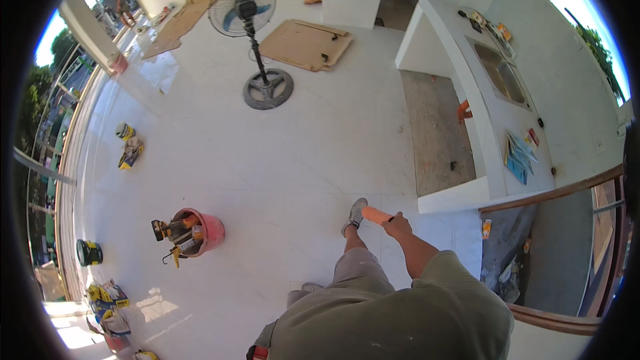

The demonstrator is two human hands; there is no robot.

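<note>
My right hand (399,225) is out in front of my right thigh, with its fingers closed round one end of a flat, oblong orange thing (377,215) whose kind I cannot make out. Its far end points left, just over my grey shoe (356,216), and a small dark part shows by my fingers. My left hand is not in view. To the left stands a red bucket (212,232) packed with tools, among them a yellow-and-black power tool (160,230).
A pedestal fan (259,53) stands ahead on white tiles, near flat cardboard (303,43). At right is a white counter (490,127) with a steel sink (500,73). Cans and bags (110,303) line the left side. Another person (119,7) bends at far left.
</note>
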